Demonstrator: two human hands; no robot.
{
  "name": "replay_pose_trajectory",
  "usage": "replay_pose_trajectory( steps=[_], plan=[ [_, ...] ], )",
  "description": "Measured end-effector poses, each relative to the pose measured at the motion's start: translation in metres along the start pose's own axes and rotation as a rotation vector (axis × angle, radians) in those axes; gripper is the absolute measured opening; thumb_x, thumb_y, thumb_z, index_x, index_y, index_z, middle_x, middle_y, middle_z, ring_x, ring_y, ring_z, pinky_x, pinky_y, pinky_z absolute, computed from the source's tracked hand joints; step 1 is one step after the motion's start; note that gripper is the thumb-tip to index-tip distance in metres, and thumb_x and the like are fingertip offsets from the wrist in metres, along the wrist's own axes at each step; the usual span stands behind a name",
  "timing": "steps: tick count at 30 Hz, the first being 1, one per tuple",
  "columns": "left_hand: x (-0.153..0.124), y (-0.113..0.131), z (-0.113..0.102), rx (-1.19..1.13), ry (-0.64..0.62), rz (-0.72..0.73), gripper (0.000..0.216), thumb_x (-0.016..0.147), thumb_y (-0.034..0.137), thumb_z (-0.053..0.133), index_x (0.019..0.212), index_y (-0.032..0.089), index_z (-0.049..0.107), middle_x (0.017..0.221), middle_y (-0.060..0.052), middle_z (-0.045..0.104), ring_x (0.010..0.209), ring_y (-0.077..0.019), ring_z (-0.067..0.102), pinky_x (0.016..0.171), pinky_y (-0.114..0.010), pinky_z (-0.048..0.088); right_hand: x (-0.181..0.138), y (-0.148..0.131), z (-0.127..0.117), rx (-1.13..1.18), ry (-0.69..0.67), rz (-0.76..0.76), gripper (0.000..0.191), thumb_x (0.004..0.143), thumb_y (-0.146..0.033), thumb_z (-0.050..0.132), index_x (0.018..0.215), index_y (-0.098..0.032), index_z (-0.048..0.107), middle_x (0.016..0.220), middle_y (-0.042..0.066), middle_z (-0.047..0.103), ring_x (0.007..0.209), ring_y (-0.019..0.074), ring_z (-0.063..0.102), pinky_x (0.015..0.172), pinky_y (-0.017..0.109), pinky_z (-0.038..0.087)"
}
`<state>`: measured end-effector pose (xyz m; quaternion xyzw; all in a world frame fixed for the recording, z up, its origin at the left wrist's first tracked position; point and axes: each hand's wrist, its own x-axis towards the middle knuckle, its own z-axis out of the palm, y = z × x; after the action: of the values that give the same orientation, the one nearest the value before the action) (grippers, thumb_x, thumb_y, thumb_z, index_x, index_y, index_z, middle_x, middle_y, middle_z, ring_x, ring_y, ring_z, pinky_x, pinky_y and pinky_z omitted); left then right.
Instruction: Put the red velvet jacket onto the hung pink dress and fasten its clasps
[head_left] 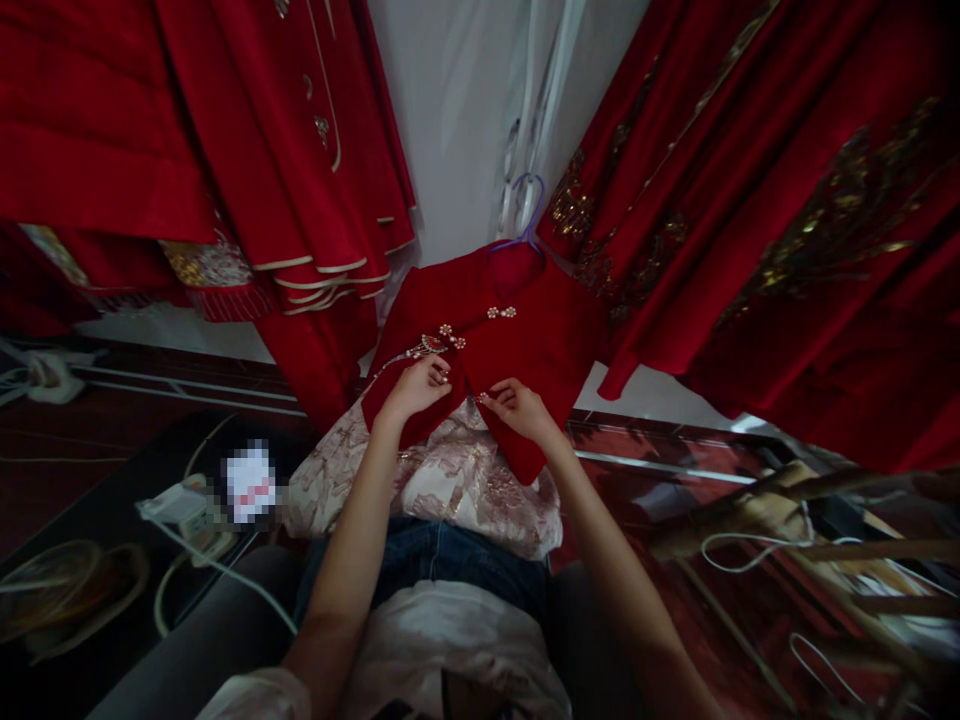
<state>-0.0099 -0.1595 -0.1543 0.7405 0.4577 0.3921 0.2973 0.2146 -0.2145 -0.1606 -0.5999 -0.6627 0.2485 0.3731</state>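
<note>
Spreading away from the person in the head view, a red cloth jacket with pale beaded flower fastenings (555,345) sits straight ahead between 2 bare hands, its collar at a slim purple hanger (537,218) and its hem nearest the lap. Its front opening runs roughly along the forward line, collar to body; low down, the 2 front edges part in an upside-down V, and a cream-and-pink floral fabric (480,485) shows through the gap. The left hand (415,388) is at the left edge, fingers curled by a small pale bead, just below a beaded flower pair (452,337) and a red fan-shaped ornament (431,345); I cannot tell whether its fingertips meet. The right hand (523,408) has thumb and forefinger pinched on the right edge, slightly nearer the body. The hands face each other across that narrow gap, about equally close to it. Farther up, a white beaded flower clasp (502,312) lies ahead of both, apart from them.
</note>
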Motion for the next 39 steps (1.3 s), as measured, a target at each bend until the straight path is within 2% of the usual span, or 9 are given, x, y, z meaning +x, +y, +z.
replay_pose_trajectory(
  steps=[2,6,11,14,18,21,27,34,39],
  plan=[
    [-0.003,0.003,0.006,0.028,0.039,0.013,0.023,0.068,0.016,0.067,0.090,0.020,0.061,0.073,0.001,0.063,0.070,-0.0132,0.062,0.067,-0.024,0.050,-0.005,0.008,0.009,-0.007,0.034,-0.064,0.032,0.070,-0.029,0.074,0.096,-0.018,0.059,0.079,0.001,0.063,0.065,0.0121,0.059,0.062,0.024,0.049],
    [-0.004,0.005,0.010,0.034,0.081,0.049,0.010,0.072,0.016,0.063,0.082,0.020,0.064,0.074,-0.002,0.068,0.070,-0.0148,0.065,0.067,-0.026,0.051,-0.003,0.009,0.027,-0.031,0.150,-0.169,0.023,0.068,-0.017,0.067,0.088,-0.019,0.056,0.085,0.002,0.059,0.070,0.0132,0.056,0.067,0.026,0.049],
    [-0.006,0.003,0.007,0.038,0.089,0.072,0.009,0.073,0.016,0.063,0.081,0.019,0.066,0.075,-0.003,0.070,0.069,-0.0152,0.066,0.070,-0.027,0.053,-0.004,-0.010,0.027,0.062,0.207,-0.143,0.021,0.065,-0.016,0.062,0.080,-0.022,0.049,0.069,-0.004,0.055,0.061,0.0131,0.055,0.058,0.024,0.045],
    [-0.007,0.004,0.005,0.037,0.116,0.062,0.008,0.072,0.015,0.063,0.079,0.018,0.065,0.075,-0.003,0.070,0.068,-0.0148,0.066,0.069,-0.027,0.054,-0.007,-0.024,0.015,0.261,0.122,-0.094,0.022,0.063,-0.018,0.064,0.079,-0.022,0.050,0.066,-0.004,0.058,0.059,0.0126,0.058,0.055,0.022,0.045],
    [-0.006,0.006,0.004,0.011,0.131,0.020,0.012,0.069,0.012,0.062,0.079,0.017,0.066,0.075,-0.004,0.070,0.068,-0.0149,0.066,0.068,-0.027,0.054,-0.001,-0.040,0.009,0.461,-0.045,-0.122,0.025,0.062,-0.022,0.070,0.082,-0.021,0.055,0.072,-0.002,0.064,0.065,0.0124,0.062,0.060,0.022,0.049],
    [-0.004,0.005,0.005,-0.073,0.136,-0.018,0.014,0.066,0.012,0.064,0.080,0.016,0.067,0.075,-0.004,0.071,0.069,-0.0153,0.066,0.069,-0.027,0.054,0.012,-0.046,0.019,0.403,-0.030,-0.129,0.022,0.063,-0.019,0.070,0.082,-0.020,0.058,0.071,-0.002,0.064,0.063,0.0116,0.062,0.061,0.022,0.050],
    [-0.003,-0.004,0.007,-0.252,0.175,-0.043,0.015,0.065,0.016,0.069,0.079,0.015,0.070,0.077,-0.005,0.072,0.069,-0.0153,0.067,0.073,-0.029,0.056,0.031,-0.045,0.045,0.207,0.091,-0.111,0.018,0.068,-0.014,0.066,0.084,-0.020,0.062,0.072,-0.003,0.065,0.064,0.0108,0.063,0.064,0.022,0.053],
    [-0.004,-0.003,0.005,-0.289,0.194,-0.047,0.017,0.067,0.024,0.072,0.082,0.014,0.073,0.081,-0.008,0.074,0.074,-0.0176,0.069,0.078,-0.033,0.056,0.028,-0.046,0.043,0.255,0.109,-0.115,0.010,0.077,-0.025,0.067,0.085,-0.020,0.065,0.078,0.001,0.070,0.069,0.0119,0.066,0.068,0.023,0.056],
    [-0.007,-0.003,0.005,-0.236,0.220,-0.084,0.016,0.067,0.025,0.073,0.078,0.014,0.074,0.079,-0.009,0.075,0.071,-0.0188,0.069,0.076,-0.034,0.056,0.027,-0.052,0.049,0.204,0.161,-0.140,0.008,0.081,-0.026,0.064,0.085,-0.020,0.066,0.080,0.001,0.071,0.070,0.0125,0.067,0.069,0.024,0.056]
  ],
)
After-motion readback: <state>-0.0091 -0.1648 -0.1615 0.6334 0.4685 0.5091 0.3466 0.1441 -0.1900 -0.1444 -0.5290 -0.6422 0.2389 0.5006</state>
